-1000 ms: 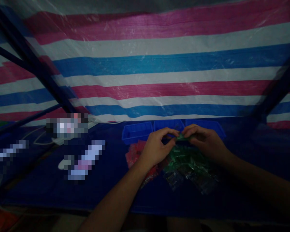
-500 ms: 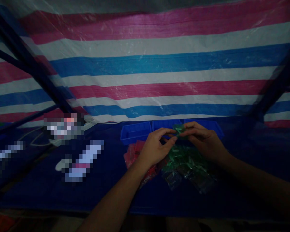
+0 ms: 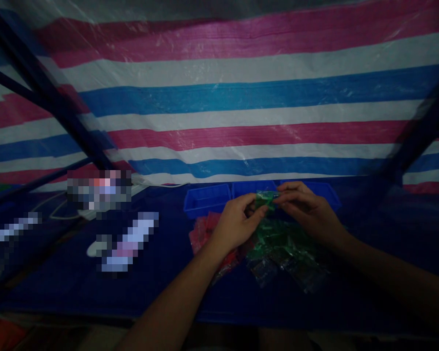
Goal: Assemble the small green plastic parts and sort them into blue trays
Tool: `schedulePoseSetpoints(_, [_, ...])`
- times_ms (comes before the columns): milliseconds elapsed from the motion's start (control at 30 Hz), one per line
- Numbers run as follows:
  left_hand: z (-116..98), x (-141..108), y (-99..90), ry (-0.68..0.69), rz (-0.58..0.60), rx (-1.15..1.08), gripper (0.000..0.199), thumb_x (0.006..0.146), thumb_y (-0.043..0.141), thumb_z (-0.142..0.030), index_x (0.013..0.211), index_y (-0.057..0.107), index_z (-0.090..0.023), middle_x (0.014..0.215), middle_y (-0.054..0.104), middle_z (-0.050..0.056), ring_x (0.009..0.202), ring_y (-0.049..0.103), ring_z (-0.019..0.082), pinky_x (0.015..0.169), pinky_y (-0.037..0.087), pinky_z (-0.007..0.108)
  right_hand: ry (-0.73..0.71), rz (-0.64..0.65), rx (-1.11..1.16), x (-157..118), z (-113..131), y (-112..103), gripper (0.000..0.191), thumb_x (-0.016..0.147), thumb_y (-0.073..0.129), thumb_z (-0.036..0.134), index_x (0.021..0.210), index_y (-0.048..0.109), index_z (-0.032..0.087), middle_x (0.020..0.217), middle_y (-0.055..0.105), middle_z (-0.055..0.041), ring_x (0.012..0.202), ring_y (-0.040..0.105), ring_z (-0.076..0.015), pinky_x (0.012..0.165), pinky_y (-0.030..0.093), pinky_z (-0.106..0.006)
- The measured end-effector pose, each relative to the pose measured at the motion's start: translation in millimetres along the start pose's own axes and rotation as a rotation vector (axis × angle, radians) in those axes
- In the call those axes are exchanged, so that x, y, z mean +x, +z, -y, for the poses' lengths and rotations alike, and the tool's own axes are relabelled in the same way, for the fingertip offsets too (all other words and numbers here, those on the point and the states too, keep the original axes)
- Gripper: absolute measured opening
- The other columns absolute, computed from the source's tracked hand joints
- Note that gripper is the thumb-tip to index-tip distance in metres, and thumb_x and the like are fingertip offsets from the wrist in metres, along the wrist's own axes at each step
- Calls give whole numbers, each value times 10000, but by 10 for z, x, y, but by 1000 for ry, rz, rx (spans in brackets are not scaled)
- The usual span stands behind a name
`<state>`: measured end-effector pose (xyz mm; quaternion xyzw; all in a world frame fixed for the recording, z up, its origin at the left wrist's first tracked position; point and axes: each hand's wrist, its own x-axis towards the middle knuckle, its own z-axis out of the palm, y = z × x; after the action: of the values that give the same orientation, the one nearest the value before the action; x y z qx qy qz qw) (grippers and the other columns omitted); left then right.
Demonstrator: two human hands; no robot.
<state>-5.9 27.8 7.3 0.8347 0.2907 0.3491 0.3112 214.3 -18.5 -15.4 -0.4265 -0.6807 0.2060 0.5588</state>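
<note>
A small green plastic packet is up between my hands, over the front of the middle blue bin. My left hand pinches its left side between thumb and fingers. At its right edge, the fingertips of my right hand are closed on the packet. Below my hands lies a loose pile of clear packets with green contents. Red packets are heaped to the left, partly covered by my left hand and forearm. What is inside the packets is too dark to make out.
Three blue bins stand along the back: a left bin, a middle bin and a right bin, partly behind my hand. On the left lie a white oval object, a blurred-out strip and cables. Blue metal posts frame a striped sheet.
The green packet has turned and come slightly left and lower, showing more of its face. Both hands stay close together around it. The whole view has shifted a little.
</note>
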Motion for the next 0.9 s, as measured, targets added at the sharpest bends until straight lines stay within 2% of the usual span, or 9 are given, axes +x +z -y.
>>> schedulePoseSetpoints(100, [4,-6,22,-32,-5,-141,205,994,608,-346,1121,668,-196,964,737,56,839,685,192,717,522,300,28,42,14,0,-1,7,133,958,682,329,1019,800,325,1301,639,-53,1261,598,-264,1063,508,-447])
schedulePoseSetpoints(200, [25,3,36,-58,-23,-227,338,980,634,-319,1299,582,-218,1024,753,64,883,719,199,760,551,312,94,107,93,-5,7,14,168,968,663,346,1074,788,311,1196,678,-52,992,708,-216,904,602,-401])
schedulePoseSetpoints(267, [34,12,35,-69,-45,-225,431,975,642,-297,1382,522,-219,1034,761,67,895,732,197,781,563,319,123,63,109,3,7,4,177,965,666,361,1086,780,299,1184,672,-53,864,722,-192,829,629,-384])
schedulePoseSetpoints(333, [23,17,26,-61,-55,-176,438,975,642,-283,1391,527,-211,1059,769,70,926,739,196,825,573,332,127,-39,96,25,-5,-20,191,958,673,376,1102,768,295,1217,661,-56,829,729,-187,830,638,-392])
schedulePoseSetpoints(467, [-45,5,16,13,7,26,237,984,632,-330,1175,696,-205,1074,778,66,942,739,202,859,579,351,122,-202,50,77,-63,-77,287,961,656,395,1230,712,314,1367,617,-62,1004,732,-234,931,628,-432])
schedulePoseSetpoints(533, [-61,-12,32,91,83,122,238,982,640,-375,1125,732,-208,1123,771,71,1021,727,220,936,567,376,92,-242,-9,94,-92,-93,340,968,638,381,1300,671,317,1427,587,-64,1190,676,-266,1014,593,-449])
schedulePoseSetpoints(633, [-33,-39,78,185,223,220,331,943,693,-437,1167,742,-199,1235,742,94,1177,681,261,1071,509,416,-1,-286,-127,105,-111,-104,382,984,607,331,1365,626,312,1502,534,-72,1374,552,-288,1115,523,-468])
schedulePoseSetpoints(767, [29,-44,113,203,314,248,352,964,666,-428,1215,732,-190,1229,745,97,1168,688,258,1067,511,406,-79,-317,-264,115,-100,-127,453,969,626,308,1419,580,320,1558,475,-85,1399,520,-316,1122,508,-510])
schedulePoseSetpoints(900, [31,-25,93,169,260,237,338,951,688,-404,1217,725,-198,1214,749,86,1142,697,247,1038,527,395,-116,-345,-468,130,-95,-173,462,943,660,321,1398,593,271,1475,527,-135,1367,527,-348,1159,433,-581])
